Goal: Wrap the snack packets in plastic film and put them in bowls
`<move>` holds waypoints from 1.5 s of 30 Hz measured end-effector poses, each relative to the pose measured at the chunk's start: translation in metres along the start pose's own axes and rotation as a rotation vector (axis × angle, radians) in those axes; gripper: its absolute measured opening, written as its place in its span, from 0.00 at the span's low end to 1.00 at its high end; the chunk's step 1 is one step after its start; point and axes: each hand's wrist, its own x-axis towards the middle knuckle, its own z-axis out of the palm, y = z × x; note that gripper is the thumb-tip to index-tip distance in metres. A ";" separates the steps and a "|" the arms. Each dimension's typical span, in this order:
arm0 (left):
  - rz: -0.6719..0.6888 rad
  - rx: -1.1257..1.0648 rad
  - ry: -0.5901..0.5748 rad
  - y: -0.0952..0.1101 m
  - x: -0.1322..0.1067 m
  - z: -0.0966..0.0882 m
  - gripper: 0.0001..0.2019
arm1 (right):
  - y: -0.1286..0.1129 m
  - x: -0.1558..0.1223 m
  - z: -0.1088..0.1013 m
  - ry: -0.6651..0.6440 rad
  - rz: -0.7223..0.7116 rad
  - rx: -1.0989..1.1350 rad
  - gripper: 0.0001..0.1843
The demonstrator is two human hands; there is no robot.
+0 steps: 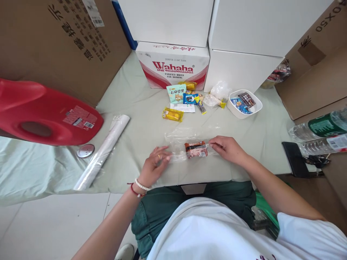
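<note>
**R hand [230, 148] on clear bag [176, 139] w/ red-brown packet [196, 149]; L hand [155, 165] grip unclear**

Clock centred on packet, 12 = away from person; packet lies in/under the bag's film (can't tell which), between hands; R hand at 3, thumb + index pinched shut on bag edge; L hand at 8, fingers part-curled at film, can't tell if it grips; film outline hard to see; red jug [48, 113] at 10, cut off by L edge; 2 bottles [324, 126] at 2–3, cut off by R edge; wrapped goods [280, 74] at 1, part hidden behind white box [238, 70]; keys [316, 160] at 3, hard to make out.

Counts: 1 packet, 1 jug, 1 plastic roll [104, 151] at 9, 1 round disc [85, 151] at 9, 1 phone [295, 159] at 3, 1 white bowl [240, 115] at 1–2 w/ at least 2 wrapped snacks [245, 98]; snack pile [177, 94] at 11–12, overlapped, no exact count.

Text: box [173, 66] at 11 reads "Wahaha", "PURIFIED WATER FOR DRINKING"; L carton [62, 47] at 10 reads 温馨提示; R carton [317, 79] at 1–2 shows "0X50"; packet + jug labels too small to read.
</note>
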 end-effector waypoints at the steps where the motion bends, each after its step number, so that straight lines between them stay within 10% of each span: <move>1: -0.043 -0.015 0.041 -0.003 0.010 0.001 0.15 | 0.004 0.005 -0.001 -0.020 0.053 0.006 0.17; 7: -0.245 0.189 0.406 -0.013 0.042 0.005 0.09 | 0.014 0.030 -0.018 -0.067 0.313 -0.351 0.17; 13: -0.050 0.397 0.890 0.044 0.005 0.006 0.10 | 0.005 0.085 -0.019 0.007 0.073 -0.355 0.32; 17: 0.228 0.394 0.680 0.071 -0.006 0.020 0.22 | 0.007 0.120 0.004 -0.149 0.116 -0.261 0.48; 21: 0.097 0.193 0.464 0.061 0.008 0.026 0.24 | 0.009 0.131 0.017 -0.200 0.065 -0.162 0.23; 29: 0.002 0.135 0.483 0.064 0.025 0.040 0.20 | -0.001 0.113 -0.004 -0.255 -0.308 0.005 0.30; 32: -0.044 0.124 0.495 0.066 0.020 0.046 0.19 | -0.009 0.114 -0.010 -0.355 -0.395 0.109 0.15; 37: -0.036 0.093 0.413 0.057 0.010 0.036 0.26 | -0.008 0.136 0.004 -0.370 -0.219 0.251 0.11; 45: 0.335 0.365 -0.030 0.062 0.011 0.015 0.46 | -0.018 0.172 0.025 -0.232 -0.079 -0.119 0.12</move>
